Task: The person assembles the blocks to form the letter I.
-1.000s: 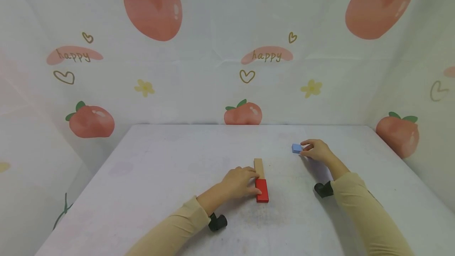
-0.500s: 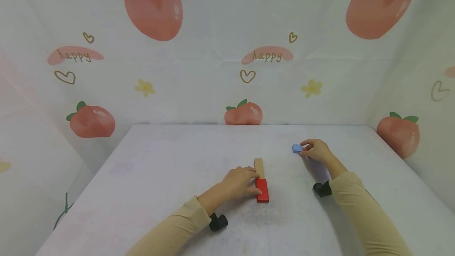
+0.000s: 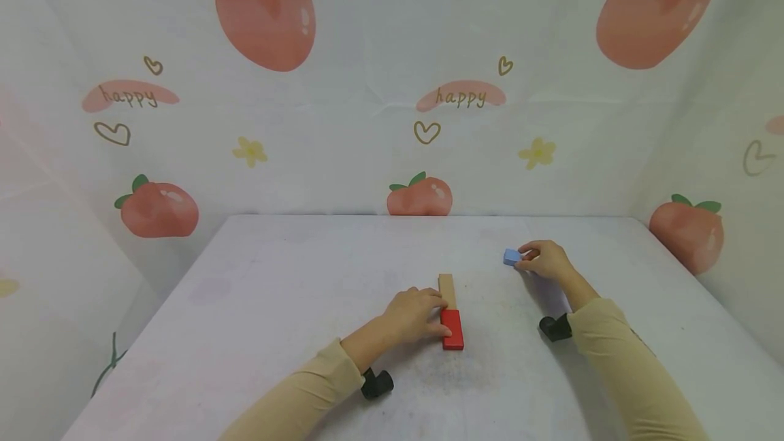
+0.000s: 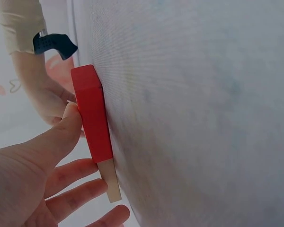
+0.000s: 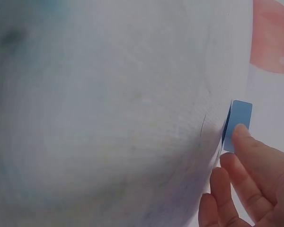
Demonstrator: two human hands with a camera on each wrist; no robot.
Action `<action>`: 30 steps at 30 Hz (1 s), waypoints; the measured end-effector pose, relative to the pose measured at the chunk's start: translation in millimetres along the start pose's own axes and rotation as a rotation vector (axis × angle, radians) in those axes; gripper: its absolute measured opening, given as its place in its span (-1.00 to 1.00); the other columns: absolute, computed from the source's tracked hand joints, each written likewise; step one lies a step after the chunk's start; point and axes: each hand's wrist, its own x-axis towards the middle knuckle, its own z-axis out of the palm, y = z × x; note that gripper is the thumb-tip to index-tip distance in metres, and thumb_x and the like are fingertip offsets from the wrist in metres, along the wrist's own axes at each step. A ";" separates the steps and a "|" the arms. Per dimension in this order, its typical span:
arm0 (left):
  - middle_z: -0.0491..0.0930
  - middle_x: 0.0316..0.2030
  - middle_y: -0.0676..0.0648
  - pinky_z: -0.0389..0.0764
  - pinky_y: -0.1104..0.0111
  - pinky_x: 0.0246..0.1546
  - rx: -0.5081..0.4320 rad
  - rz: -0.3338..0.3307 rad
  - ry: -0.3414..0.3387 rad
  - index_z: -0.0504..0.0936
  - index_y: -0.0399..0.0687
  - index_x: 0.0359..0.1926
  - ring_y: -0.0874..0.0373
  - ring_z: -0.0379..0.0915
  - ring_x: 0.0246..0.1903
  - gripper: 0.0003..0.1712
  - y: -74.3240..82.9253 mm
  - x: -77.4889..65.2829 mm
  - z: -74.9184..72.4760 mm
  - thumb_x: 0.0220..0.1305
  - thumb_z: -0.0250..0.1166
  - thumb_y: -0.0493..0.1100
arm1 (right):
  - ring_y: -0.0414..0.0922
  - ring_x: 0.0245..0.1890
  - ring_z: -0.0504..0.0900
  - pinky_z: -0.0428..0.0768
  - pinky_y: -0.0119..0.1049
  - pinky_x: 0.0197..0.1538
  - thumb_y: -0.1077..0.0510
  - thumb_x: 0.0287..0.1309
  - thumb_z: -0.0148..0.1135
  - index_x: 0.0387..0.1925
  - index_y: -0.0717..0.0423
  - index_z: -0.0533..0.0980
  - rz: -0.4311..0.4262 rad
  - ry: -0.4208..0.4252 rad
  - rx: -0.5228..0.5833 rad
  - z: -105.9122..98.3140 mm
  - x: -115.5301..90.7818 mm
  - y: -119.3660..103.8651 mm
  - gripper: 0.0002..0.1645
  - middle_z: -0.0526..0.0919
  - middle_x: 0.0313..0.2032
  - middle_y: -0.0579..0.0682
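Note:
In the head view, a red wooden block [image 3: 452, 329] lies end to end with a plain wood block [image 3: 447, 290] near the table's middle. My left hand [image 3: 410, 315] is at their left side, its thumb touching the red block and its fingertips by the joint with the plain one. In the left wrist view those fingers are loosely extended. Farther back on the right, my right hand [image 3: 547, 262] pinches the right end of a small blue block [image 3: 511, 256]. The right wrist view shows the thumb on this blue block [image 5: 241, 116]; the index fingertip's contact is partly hidden.
The blocks lie on a white-covered table [image 3: 306, 271]. Behind it hangs a white cloth [image 3: 361, 39] printed with peaches, hearts and flowers. Dark wrist-worn devices [image 3: 376, 384] sit below both cuffs. A green stem-like shape [image 3: 113, 359] shows at the far left.

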 end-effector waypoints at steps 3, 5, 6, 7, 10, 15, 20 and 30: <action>0.51 0.15 0.03 0.44 0.29 0.17 0.004 -0.001 0.004 0.56 0.06 0.11 0.14 0.42 0.16 -0.43 0.1 0.0 1.0 0.11 0.30 0.18 | -0.07 -0.37 0.53 0.40 -0.41 -0.38 0.22 0.01 0.32 -0.05 0.48 0.47 -0.006 0.008 0.000 1.0 0.7 1.3 -0.50 0.63 -0.30 0.31; 0.52 0.15 0.03 0.43 0.28 0.19 0.006 0.002 0.008 0.56 0.06 0.11 0.15 0.42 0.16 -0.43 0.0 0.1 1.4 0.11 0.30 0.18 | -0.09 -0.37 0.52 0.39 -0.41 -0.37 0.21 0.01 0.31 -0.05 0.48 0.47 -0.006 0.012 0.005 1.9 1.4 1.9 -0.50 0.63 -0.29 0.31; 0.52 0.15 0.03 0.42 0.27 0.20 0.007 0.003 0.010 0.56 0.06 0.11 0.15 0.42 0.17 -0.43 -0.2 0.1 1.7 0.11 0.29 0.18 | -0.10 -0.37 0.52 0.39 -0.41 -0.36 0.21 0.01 0.31 -0.05 0.47 0.47 -0.005 0.013 0.007 2.5 1.8 2.1 -0.51 0.64 -0.30 0.30; 0.51 0.15 0.03 0.42 0.26 0.21 0.008 0.004 0.009 0.56 0.06 0.11 0.15 0.41 0.17 -0.43 -0.4 0.2 2.0 0.11 0.29 0.18 | -0.13 -0.38 0.51 0.39 -0.41 -0.35 0.21 0.01 0.31 -0.05 0.47 0.47 -0.005 0.014 0.010 3.0 2.0 2.1 -0.51 0.64 -0.30 0.30; 0.51 0.16 0.03 0.41 0.25 0.22 0.006 0.005 0.011 0.56 0.06 0.11 0.14 0.41 0.17 -0.43 -0.7 0.3 2.3 0.11 0.29 0.18 | -0.19 -0.40 0.48 0.38 -0.42 -0.35 0.21 0.01 0.31 -0.04 0.46 0.47 0.000 0.011 0.022 3.5 2.4 1.7 -0.51 0.64 -0.30 0.28; 0.51 0.16 0.03 0.43 0.27 0.19 0.012 0.003 0.010 0.55 0.06 0.12 0.13 0.42 0.16 -0.42 -0.4 0.4 1.9 0.12 0.29 0.19 | -0.22 -0.42 0.46 0.38 -0.41 -0.35 0.21 0.01 0.31 -0.04 0.46 0.47 0.002 0.010 0.035 3.7 2.3 0.7 -0.50 0.65 -0.30 0.28; 0.51 0.16 0.02 0.45 0.29 0.15 0.006 -0.002 0.008 0.55 0.05 0.12 0.14 0.42 0.17 -0.42 0.2 -0.3 1.0 0.12 0.29 0.18 | -0.23 -0.42 0.45 0.38 -0.41 -0.36 0.21 0.01 0.32 -0.04 0.45 0.48 -0.004 0.013 0.042 5.1 1.8 -2.5 -0.51 0.65 -0.31 0.27; 0.52 0.15 0.03 0.49 0.33 0.08 0.019 0.000 0.018 0.56 0.06 0.10 0.12 0.44 0.13 -0.43 1.0 -1.3 0.3 0.11 0.29 0.18 | -0.13 -0.35 0.49 0.38 -0.41 -0.34 0.20 0.01 0.32 -0.04 0.43 0.49 -0.022 0.004 0.040 4.2 -0.5 -8.9 -0.51 0.66 -0.30 0.26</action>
